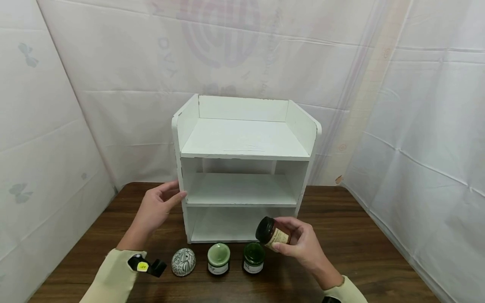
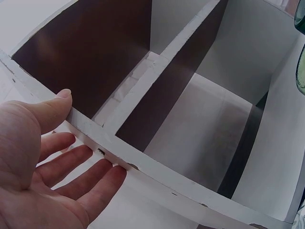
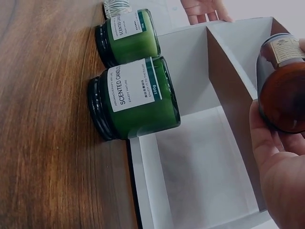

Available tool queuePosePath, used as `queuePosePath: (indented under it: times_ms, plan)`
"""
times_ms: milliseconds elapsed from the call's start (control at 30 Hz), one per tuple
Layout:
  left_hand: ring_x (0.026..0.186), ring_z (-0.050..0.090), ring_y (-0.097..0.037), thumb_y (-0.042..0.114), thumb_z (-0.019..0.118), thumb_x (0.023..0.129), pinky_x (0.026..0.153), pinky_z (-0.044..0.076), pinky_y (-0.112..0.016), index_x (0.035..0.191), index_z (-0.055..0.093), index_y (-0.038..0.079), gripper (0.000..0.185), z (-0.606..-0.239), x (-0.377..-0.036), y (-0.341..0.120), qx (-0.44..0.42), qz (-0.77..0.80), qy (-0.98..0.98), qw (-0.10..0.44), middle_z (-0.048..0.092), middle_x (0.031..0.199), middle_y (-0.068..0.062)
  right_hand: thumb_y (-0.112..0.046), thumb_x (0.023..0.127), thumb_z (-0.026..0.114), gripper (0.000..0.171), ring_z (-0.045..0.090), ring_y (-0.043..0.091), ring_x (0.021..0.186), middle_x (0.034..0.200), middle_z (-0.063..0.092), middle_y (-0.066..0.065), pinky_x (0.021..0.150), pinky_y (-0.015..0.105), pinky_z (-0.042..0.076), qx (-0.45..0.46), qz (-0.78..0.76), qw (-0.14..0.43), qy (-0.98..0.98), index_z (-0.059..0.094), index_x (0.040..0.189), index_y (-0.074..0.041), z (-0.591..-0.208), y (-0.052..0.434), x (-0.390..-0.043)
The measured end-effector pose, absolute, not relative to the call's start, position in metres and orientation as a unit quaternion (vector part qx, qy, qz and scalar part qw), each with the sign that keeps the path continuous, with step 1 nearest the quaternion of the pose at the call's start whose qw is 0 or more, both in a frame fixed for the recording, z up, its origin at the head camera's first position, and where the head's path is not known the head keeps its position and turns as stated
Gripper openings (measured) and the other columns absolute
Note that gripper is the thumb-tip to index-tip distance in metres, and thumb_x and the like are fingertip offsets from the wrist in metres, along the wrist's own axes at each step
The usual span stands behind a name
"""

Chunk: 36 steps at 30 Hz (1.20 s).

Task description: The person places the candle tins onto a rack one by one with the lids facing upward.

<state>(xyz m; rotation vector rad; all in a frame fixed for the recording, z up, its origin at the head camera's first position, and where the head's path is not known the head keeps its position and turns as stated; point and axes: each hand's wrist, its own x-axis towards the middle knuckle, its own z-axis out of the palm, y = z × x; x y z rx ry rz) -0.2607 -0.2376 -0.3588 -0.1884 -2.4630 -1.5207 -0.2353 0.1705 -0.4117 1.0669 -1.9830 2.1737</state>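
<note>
Because the amber jar [image 1: 273,234] appears to be glass with a dark lid, it should be judged rigid, smooth, fairly heavy for its size and breakable, and is best gripped around its labelled wall rather than by the lid. It is held tilted in front of the bottom opening of the white shelf unit [image 1: 242,168], clasped by the curled fingers of the right hand [image 1: 303,246]. The left hand [image 1: 155,208] is laid open-fingered against the unit's left side panel, while two green candle jars [image 1: 219,257] and a patterned egg [image 1: 183,261] are set on the table just before the unit.

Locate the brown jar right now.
In the head view the brown jar is held tilted in the right hand, above the table, just in front of the white shelf's bottom right, above the dark green candle jar.
</note>
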Motion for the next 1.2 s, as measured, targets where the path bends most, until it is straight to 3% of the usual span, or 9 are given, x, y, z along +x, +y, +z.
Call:
queuePosePath:
  times_ms: [367, 600, 800, 1200]
  plan:
    - [0.126, 0.061, -0.027, 0.047, 0.068, 0.098, 0.087, 0.051, -0.017, 0.148, 0.055, 0.011, 0.063, -0.358, -0.262, -0.238, -0.071, -0.518, -0.844, 0.119, 0.064, 0.14, -0.012, 0.009, 0.083, 0.075, 0.047, 0.068, 0.009, 0.11, 0.12, 0.072, -0.001, 0.083, 0.023, 0.058, 0.349, 0.701, 0.018, -0.622, 0.057, 0.125, 0.015, -0.412, 0.165, -0.236]
    - [0.122, 0.062, -0.02, 0.046, 0.068, 0.098, 0.086, 0.051, -0.016, 0.147, 0.056, 0.012, 0.062, -0.357, -0.263, -0.238, -0.066, -0.515, -0.846, 0.122, 0.066, 0.138, -0.012, 0.008, 0.082, 0.077, 0.048, 0.067, 0.008, 0.109, 0.119, 0.072, -0.002, 0.088, 0.021, 0.056, 0.337, 0.707, 0.023, -0.621, 0.058, 0.126, 0.012, -0.414, 0.162, -0.237]
    - [0.127, 0.06, -0.029, 0.048, 0.067, 0.098, 0.087, 0.05, -0.018, 0.148, 0.055, 0.011, 0.063, -0.358, -0.261, -0.238, -0.063, -0.512, -0.848, 0.118, 0.065, 0.14, -0.014, 0.006, 0.082, 0.078, 0.048, 0.066, 0.007, 0.108, 0.12, 0.071, -0.003, 0.09, 0.021, 0.055, 0.328, 0.713, 0.015, -0.619, 0.06, 0.127, 0.005, -0.416, 0.161, -0.236]
    - [0.129, 0.059, -0.03, 0.048, 0.067, 0.098, 0.091, 0.052, -0.024, 0.149, 0.053, 0.012, 0.065, -0.358, -0.257, -0.24, -0.062, -0.513, -0.848, 0.114, 0.063, 0.142, -0.014, 0.005, 0.081, 0.079, 0.05, 0.066, 0.007, 0.104, 0.118, 0.072, -0.003, 0.088, 0.021, 0.055, 0.325, 0.718, -0.001, -0.615, 0.062, 0.128, 0.001, -0.418, 0.158, -0.237]
